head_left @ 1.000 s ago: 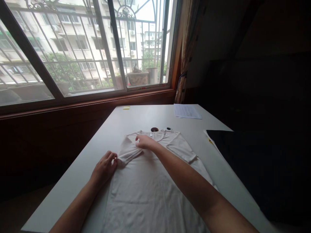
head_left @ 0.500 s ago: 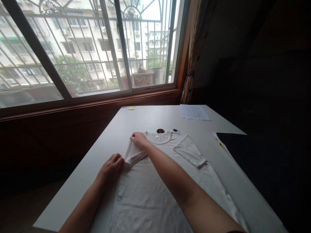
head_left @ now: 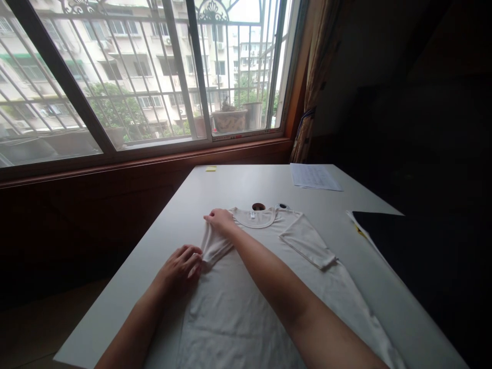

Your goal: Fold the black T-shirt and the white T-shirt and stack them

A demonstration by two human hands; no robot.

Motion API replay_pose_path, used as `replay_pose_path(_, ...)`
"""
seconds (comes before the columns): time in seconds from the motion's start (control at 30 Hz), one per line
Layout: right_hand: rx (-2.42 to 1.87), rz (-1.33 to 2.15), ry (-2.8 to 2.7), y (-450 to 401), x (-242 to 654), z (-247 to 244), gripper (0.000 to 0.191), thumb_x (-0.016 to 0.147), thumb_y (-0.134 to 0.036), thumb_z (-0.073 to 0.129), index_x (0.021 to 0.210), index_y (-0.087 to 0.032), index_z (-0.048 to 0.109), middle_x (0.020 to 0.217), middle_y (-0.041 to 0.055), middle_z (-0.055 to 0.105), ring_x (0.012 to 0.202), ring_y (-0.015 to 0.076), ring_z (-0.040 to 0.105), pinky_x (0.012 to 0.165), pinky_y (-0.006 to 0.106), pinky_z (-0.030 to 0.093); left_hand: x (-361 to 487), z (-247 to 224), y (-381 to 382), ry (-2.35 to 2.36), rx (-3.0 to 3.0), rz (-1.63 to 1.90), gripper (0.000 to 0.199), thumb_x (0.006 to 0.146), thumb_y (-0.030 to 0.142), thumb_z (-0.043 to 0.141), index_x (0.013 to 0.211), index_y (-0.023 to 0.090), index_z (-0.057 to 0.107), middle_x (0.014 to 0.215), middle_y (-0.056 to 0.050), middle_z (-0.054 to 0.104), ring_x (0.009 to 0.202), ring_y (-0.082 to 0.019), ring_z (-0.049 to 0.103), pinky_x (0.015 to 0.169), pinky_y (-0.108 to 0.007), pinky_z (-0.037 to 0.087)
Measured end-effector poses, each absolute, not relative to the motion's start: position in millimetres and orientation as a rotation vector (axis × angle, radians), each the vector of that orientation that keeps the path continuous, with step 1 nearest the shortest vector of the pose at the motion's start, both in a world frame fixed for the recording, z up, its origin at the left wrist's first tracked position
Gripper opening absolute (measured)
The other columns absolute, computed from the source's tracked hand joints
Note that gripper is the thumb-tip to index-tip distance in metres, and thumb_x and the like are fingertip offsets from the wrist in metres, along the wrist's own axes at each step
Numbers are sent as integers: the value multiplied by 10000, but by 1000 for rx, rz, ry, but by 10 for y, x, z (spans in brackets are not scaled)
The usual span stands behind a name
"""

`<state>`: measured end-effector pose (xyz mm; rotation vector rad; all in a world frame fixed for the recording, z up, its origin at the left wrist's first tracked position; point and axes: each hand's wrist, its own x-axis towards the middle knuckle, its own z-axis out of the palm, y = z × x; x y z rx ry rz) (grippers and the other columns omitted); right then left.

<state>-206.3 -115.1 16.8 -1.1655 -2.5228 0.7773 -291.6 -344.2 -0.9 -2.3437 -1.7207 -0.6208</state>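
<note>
A white short-sleeved T-shirt [head_left: 238, 297] lies spread on the white table [head_left: 126, 287], its neckline at the far end. My right hand [head_left: 221, 220] reaches across the shirt, fingers closed on the upper edge of the left-side sleeve near the shoulder. Lower down, my left hand [head_left: 183, 264] has its fingertips pinched at the hem corner of that same sleeve. Between both hands the sleeve fabric is folded inward over the body. The opposite sleeve [head_left: 307, 241] also lies folded in. My right forearm hides part of the shirt's middle.
Just past the collar are a dark round hole [head_left: 258, 206] and a small white-and-black object [head_left: 283, 206]. Papers [head_left: 315, 177] and a yellow sticky note [head_left: 211, 168] lie at the far edge. A black item [head_left: 400, 241] sits at the right edge. A barred window stands beyond.
The view has shifted slightly, moving the scene a little rightward. My right hand tugs the sleeve's upper edge slightly outward, creasing it. The left hand's fingers have loosened a little at the hem.
</note>
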Motion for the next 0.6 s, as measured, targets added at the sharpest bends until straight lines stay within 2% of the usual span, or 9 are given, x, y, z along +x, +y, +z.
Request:
replay_pose_path(0.1, -1123, 824, -2533, -1118, -2099, 166, 259, 874, -479, 684, 967, -258, 782, 1029, 53, 792, 996, 256, 695, 877, 339, 461, -2911, -11, -3428, -1741, -2393, -725, 199, 944, 131, 546, 1116, 225, 580, 1111, -76, 668, 1015, -226, 629, 883, -380, 573)
replay_pose_path(0.17, -1086, 837, -2524, -1106, -2099, 149, 215, 881, -413, 682, 1018, -266, 760, 1050, 31, 788, 994, 232, 693, 864, 319, 463, -2918, -21, -3425, -1769, -2403, -778, 298, 937, 138, 572, 1219, 230, 550, 1109, -74, 668, 996, -219, 638, 856, -363, 583)
replay_pose_path(0.3, -990, 813, -2493, -1122, -2007, 112, 312, 924, -361, 647, 1220, -262, 649, 1034, 9, 768, 960, 198, 682, 865, 308, 468, -2963, -72, -3428, -1807, -2416, -871, 512, 902, 98, 599, 1370, 259, 467, 1101, -61, 668, 986, -213, 636, 867, -371, 579)
replay_pose_path(0.37, -913, 760, -2485, -1157, -1906, 115, 340, 924, -319, 654, 1250, -236, 612, 1078, 34, 741, 1001, 204, 660, 902, 325, 461, -2992, -102, -3431, -1811, -2396, -943, 575, 895, 98, 604, 1415, 265, 426, 1130, -70, 656, 1013, -219, 630, 890, -390, 574)
replay_pose_path(0.43, -812, 689, -2486, -1217, -1763, 141, 297, 912, -268, 666, 1200, -210, 623, 1161, 74, 695, 1092, 220, 616, 966, 349, 435, -3013, -123, -3431, -1835, -2344, -999, 603, 899, 118, 606, 1444, 266, 394, 1158, -83, 636, 1037, -229, 620, 894, -402, 572)
replay_pose_path(0.5, -679, 639, -2509, -1306, -1583, 180, 195, 903, -247, 680, 1093, -210, 654, 1172, 76, 667, 1125, 217, 583, 1004, 346, 409, -3023, -132, -3427, -1880, -2285, -1020, 584, 911, 141, 595, 1442, 262, 385, 1143, -86, 619, 1020, -232, 609, 865, -398, 574)
replay_pose_path(0.6, -311, 575, -2614, -1503, -1295, 233, 94, 911, -311, 690, 930, -221, 669, 1038, 37, 674, 988, 184, 600, 917, 297, 435, -3023, -130, -3414, -1929, -2233, -980, 437, 931, 159, 564, 1343, 246, 447, 1066, -69, 607, 968, -233, 590, 838, -400, 558)
